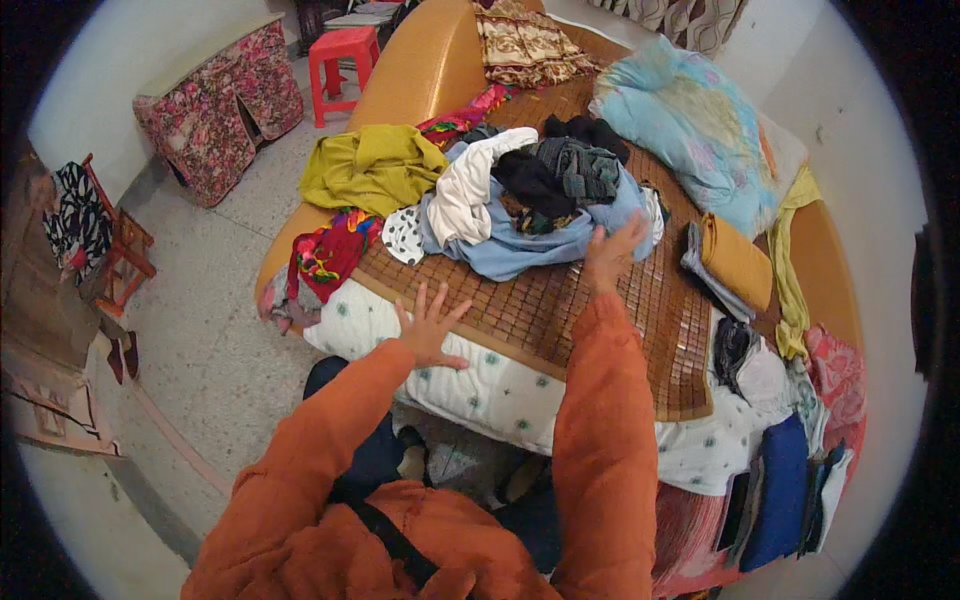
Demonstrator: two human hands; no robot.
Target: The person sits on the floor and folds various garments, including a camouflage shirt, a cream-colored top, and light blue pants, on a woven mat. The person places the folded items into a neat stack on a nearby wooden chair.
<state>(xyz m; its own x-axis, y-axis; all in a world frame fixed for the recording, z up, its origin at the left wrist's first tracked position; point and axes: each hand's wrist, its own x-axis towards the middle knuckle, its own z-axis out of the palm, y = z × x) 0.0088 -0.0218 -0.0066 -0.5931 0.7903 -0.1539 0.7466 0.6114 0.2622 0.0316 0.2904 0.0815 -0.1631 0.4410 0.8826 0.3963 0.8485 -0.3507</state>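
Note:
My left hand is open, its fingers spread near the front edge of the brown tile mat on the bed. Farther right, my right hand reaches to the near right edge of a light blue garment, its fingers stretched out; whether it presses on the cloth is hard to see. Heaped on and around the blue garment are a white cloth, a dark patterned garment and black clothing. A mustard-yellow garment and a red floral cloth lie left of the heap.
A folded orange cloth lies on the mat's right side, near a light blue quilt. Folded clothes, including a dark blue one, sit at the bed's right corner. A red stool and a wooden chair stand on the floor.

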